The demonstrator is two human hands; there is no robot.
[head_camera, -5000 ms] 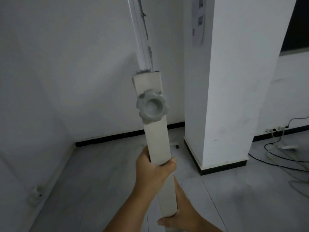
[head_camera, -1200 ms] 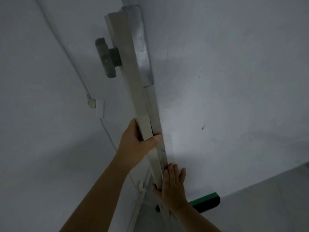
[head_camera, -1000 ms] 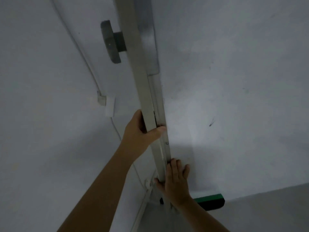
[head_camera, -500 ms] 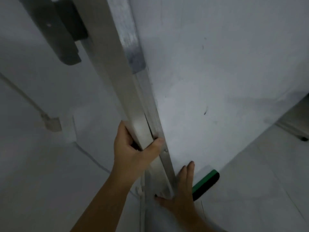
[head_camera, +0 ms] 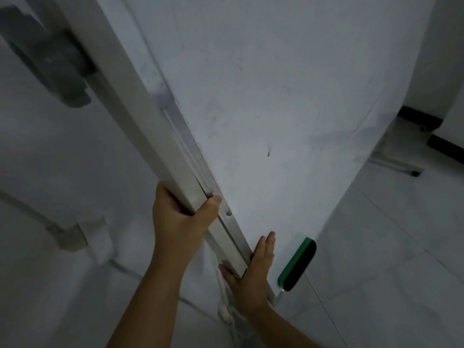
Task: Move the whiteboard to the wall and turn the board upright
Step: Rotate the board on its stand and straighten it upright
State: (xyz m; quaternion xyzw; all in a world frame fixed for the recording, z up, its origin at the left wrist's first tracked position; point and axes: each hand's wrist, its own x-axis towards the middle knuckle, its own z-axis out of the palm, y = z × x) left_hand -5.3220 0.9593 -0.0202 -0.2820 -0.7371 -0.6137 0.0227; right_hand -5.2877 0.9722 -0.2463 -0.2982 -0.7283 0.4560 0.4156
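The whiteboard [head_camera: 263, 109] fills the middle and right of the view, its pale writing face turned toward the camera and marked with a few faint smudges and one short dark stroke near the centre. Its near side edge is bound by a ribbed aluminium frame [head_camera: 190, 156] that runs diagonally from the upper left down to the lower middle. Pressed against the outside of that frame is the white square upright of the stand [head_camera: 140, 126], following the same slant. A dark grey locking knob [head_camera: 47, 61] juts out from the upright toward the upper left, blurred and close to the lens.

The left hand [head_camera: 180, 219] wraps around the upright about halfway down, thumb across its front and touching the frame; the grip is closed firmly on the stand post. The right hand [head_camera: 251, 270] sits lower, at the bottom end of the upright, with the thumb behind the post and the fingers laid flat and extended on the board face, so its grip pinches the post and the board's edge between thumb and palm.

Just to the right of the right hand, a green-and-black eraser [head_camera: 297, 263] sits at the board's lower edge. Beyond the board on the right lies pale tiled floor [head_camera: 401, 247], with a black skirting strip [head_camera: 421, 119] along the far wall. On the left, a white wall [head_camera: 45, 159] carries a cable conduit and small box [head_camera: 82, 234], blurred.
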